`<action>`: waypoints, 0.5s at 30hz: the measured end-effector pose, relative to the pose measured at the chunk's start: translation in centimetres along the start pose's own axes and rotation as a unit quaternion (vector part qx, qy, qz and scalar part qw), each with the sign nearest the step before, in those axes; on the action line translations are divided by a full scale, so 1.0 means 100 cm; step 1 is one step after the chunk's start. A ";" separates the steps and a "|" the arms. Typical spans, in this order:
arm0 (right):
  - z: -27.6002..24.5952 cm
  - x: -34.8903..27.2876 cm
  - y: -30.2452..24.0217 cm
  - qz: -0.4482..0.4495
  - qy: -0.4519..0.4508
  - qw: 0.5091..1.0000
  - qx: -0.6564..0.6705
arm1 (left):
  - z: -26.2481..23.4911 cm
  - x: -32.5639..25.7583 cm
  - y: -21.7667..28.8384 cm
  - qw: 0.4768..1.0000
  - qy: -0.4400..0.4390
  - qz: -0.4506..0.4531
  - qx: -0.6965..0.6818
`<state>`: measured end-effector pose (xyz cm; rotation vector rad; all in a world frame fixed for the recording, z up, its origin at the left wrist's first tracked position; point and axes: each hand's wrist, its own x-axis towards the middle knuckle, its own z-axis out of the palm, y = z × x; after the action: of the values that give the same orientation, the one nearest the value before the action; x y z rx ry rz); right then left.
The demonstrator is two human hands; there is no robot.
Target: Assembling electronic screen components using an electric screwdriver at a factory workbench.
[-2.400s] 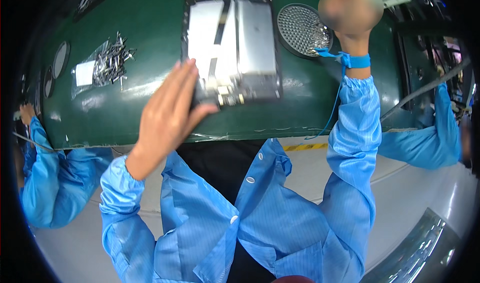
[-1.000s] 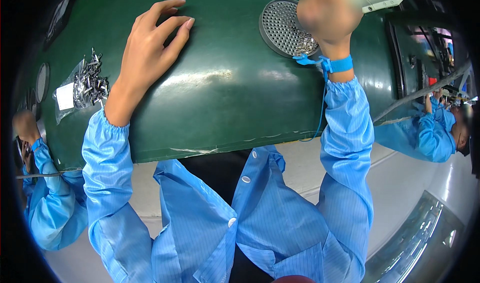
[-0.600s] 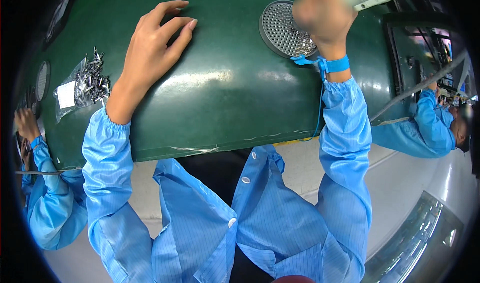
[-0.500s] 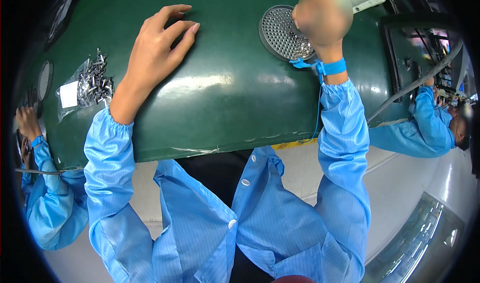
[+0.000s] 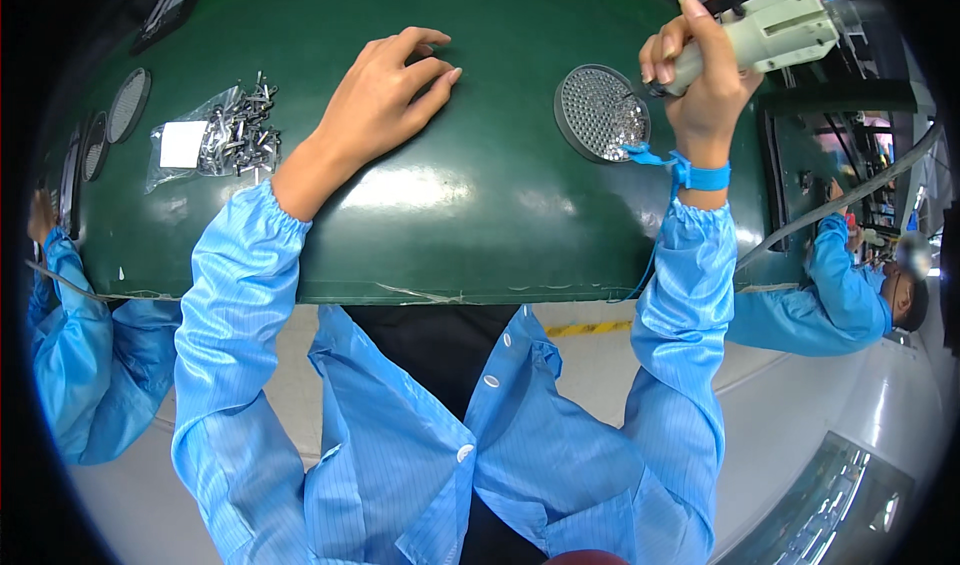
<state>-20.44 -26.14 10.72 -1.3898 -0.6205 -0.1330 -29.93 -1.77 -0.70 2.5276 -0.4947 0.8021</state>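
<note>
Further to the right now than half a second ago, the right hand (image 5: 712, 90) no longer covers the right side of the round dish (image 5: 582, 105), and the left hand (image 5: 392, 90) also sits further right in the frame. At the upper right of the frame, the right hand's grip is closed around a pale green power tool (image 5: 785, 33), whose thick end slants up toward the corner. The tool's dark, narrow end points down and left to the edge of the dish; at this angle I cannot tell whether it touches. Small shiny pieces (image 5: 628, 125) are gathered in the right half of the dish, while the rows of small holes show bare on its left half. A blue strap (image 5: 706, 178) rings the right wrist, with a thin cord running down from it.

Left of the dish, at the upper middle of the frame, the left hand's grip is slack and empty, with bent fingers and thumb apart over the green tabletop (image 5: 480, 235). At the upper left lies a clear bag (image 5: 172, 177) with a white label, dark metal parts (image 5: 250, 140) spilling from its right side. Beyond it is a grey-rimmed round tray (image 5: 128, 105). Blue sleeves of co-workers (image 5: 80, 355) show at both side edges.
</note>
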 end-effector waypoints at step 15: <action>-0.150 0.035 -0.008 -0.019 0.134 0.985 0.111 | 0.002 0.006 0.013 0.999 -0.009 0.009 0.046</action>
<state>-12.88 -39.52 12.33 -1.1216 -0.4228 -0.2681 -29.98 -3.11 -0.05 2.6192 -0.4974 0.8276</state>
